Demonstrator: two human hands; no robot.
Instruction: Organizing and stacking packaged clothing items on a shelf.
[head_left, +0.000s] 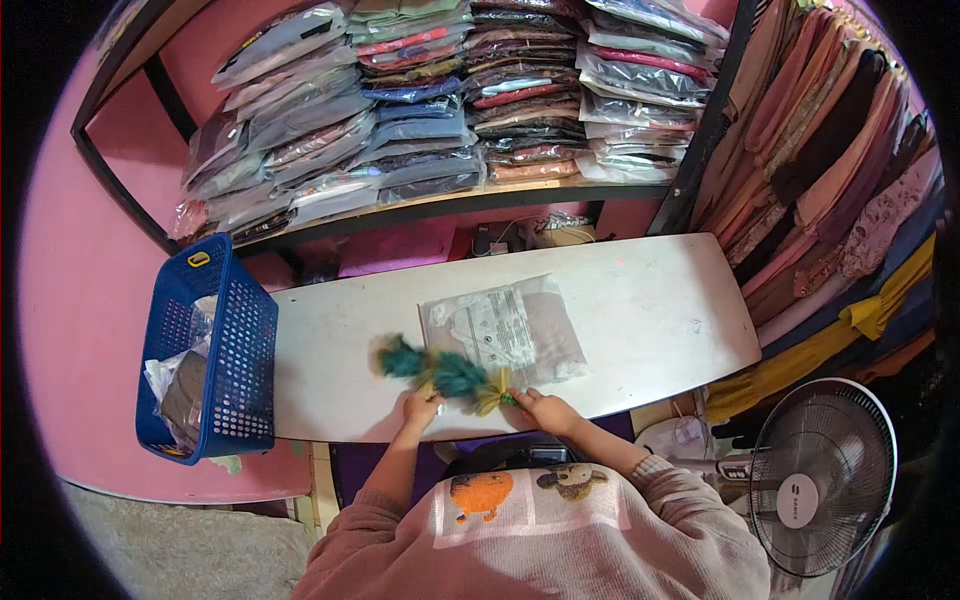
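A feather duster (459, 373), green and yellow and somewhat blurred, lies crosswise in front of me above the near part of the white table (337, 322). My right hand (547, 411) grips its handle end, beside the yellow tuft. At the duster's near side, my left hand (421, 409) has its fingers against the lower feathers; whether they close on it is hard to tell. Just beyond the duster, a clear plastic bag with printed writing (540, 319) lies flat on the table, with folded light-coloured cloth inside. The duster's feathers overlap the bag's near left corner.
A blue perforated plastic basket (244, 360) with bagged items stands at the left end. Behind the table, a shelf (450, 206) holds stacks of bagged garments (420, 127). Hanging clothes (832, 165) line the right side. A Sanex fan (823, 476) stands at the lower right.
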